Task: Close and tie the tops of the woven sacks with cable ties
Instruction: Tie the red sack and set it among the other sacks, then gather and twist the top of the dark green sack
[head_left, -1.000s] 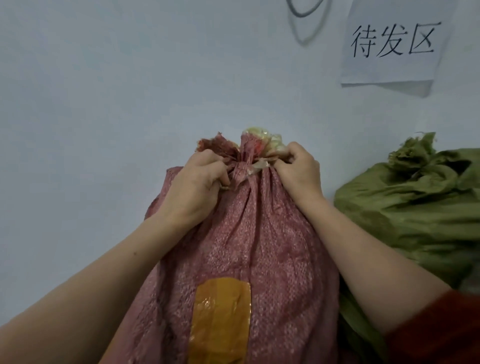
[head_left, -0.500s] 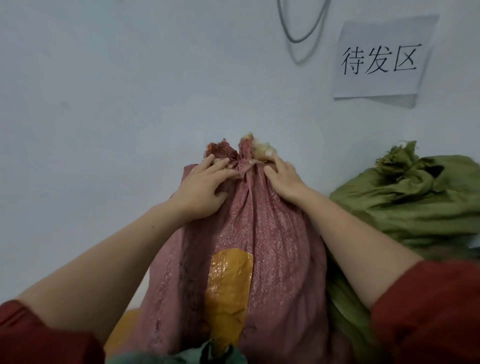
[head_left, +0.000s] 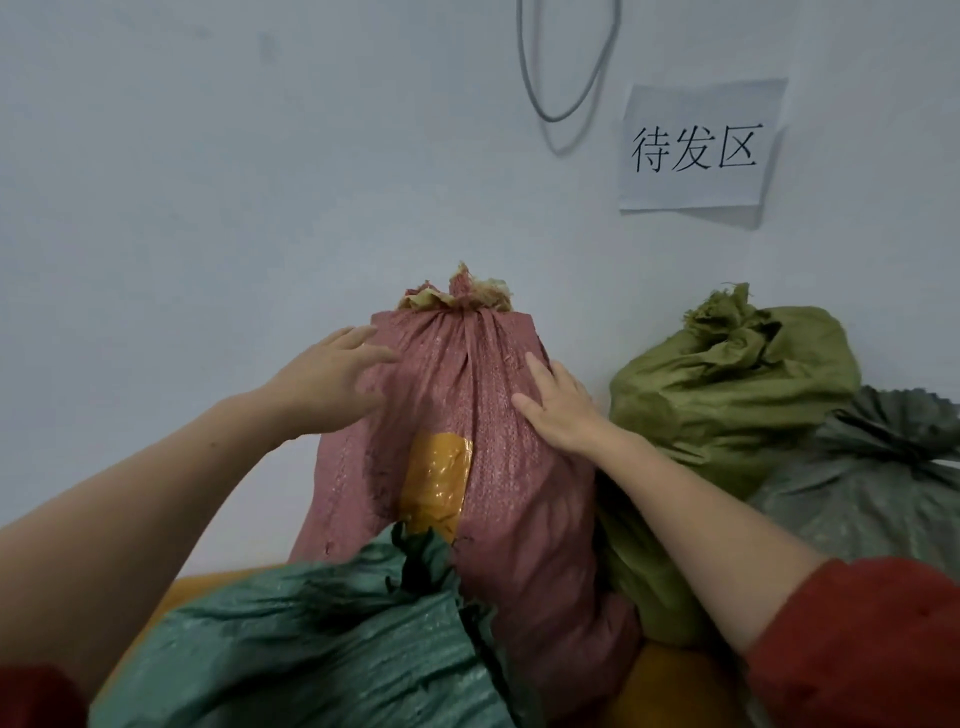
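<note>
A pink woven sack (head_left: 498, 395) stands upright against the wall, its top (head_left: 460, 299) gathered into a tight frayed bunch. An orange tape patch (head_left: 436, 478) sits on its front. My left hand (head_left: 332, 376) lies flat on the sack's upper left side, fingers straight. My right hand (head_left: 558, 402) lies flat on its upper right side, fingers straight. No cable tie can be made out at the neck. A teal woven sack (head_left: 311, 639) with a bunched top lies in front, close to me.
An olive green sack (head_left: 727, 395) with a bunched top leans on the wall to the right. A grey-green sack (head_left: 872, 483) sits further right. A paper sign (head_left: 696, 145) and a hanging cable loop (head_left: 566, 62) are on the white wall. Orange surface (head_left: 670, 691) shows below.
Both hands let go of the pink sack's gathered neck and slid down to lie flat on its sides. The view pulled back, bringing the teal sack into sight.
</note>
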